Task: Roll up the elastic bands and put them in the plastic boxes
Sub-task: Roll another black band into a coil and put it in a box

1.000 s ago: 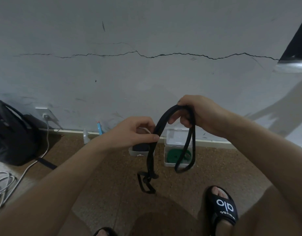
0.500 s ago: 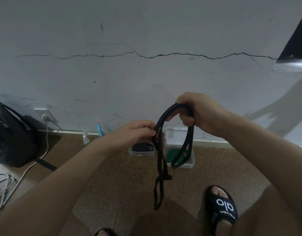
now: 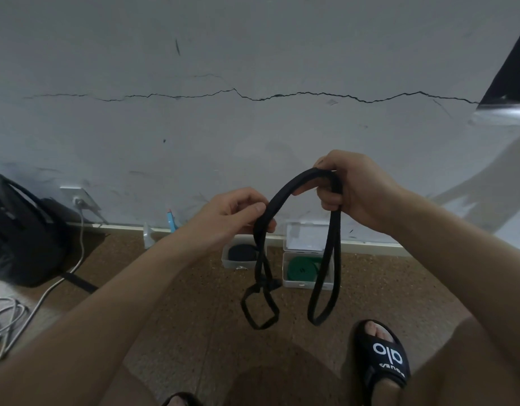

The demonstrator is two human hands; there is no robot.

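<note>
A black elastic band point(image 3: 285, 194) arches between my two hands above the floor. My right hand point(image 3: 349, 189) grips its upper end, and a long loop hangs down from that fist. My left hand point(image 3: 232, 215) pinches the band lower down, with a twisted loop dangling below the fingers. Two clear plastic boxes stand on the floor by the wall behind the band. The left box point(image 3: 232, 260) holds a rolled dark band. The right box point(image 3: 291, 284) holds a rolled green band point(image 3: 299, 266), and its lid point(image 3: 304, 237) stands open against the wall.
A black backpack point(image 3: 21, 232) sits at the left by a wall socket point(image 3: 78, 197), with white cables point(image 3: 7, 317) trailing over the floor. A small blue item point(image 3: 171, 219) and a clear bottle point(image 3: 147, 234) stand by the skirting. My sandalled foot point(image 3: 382, 356) rests at lower right.
My left hand has slid slightly up the band. The twisted loop under it has opened wider, and the loop below my right hand hangs longer.
</note>
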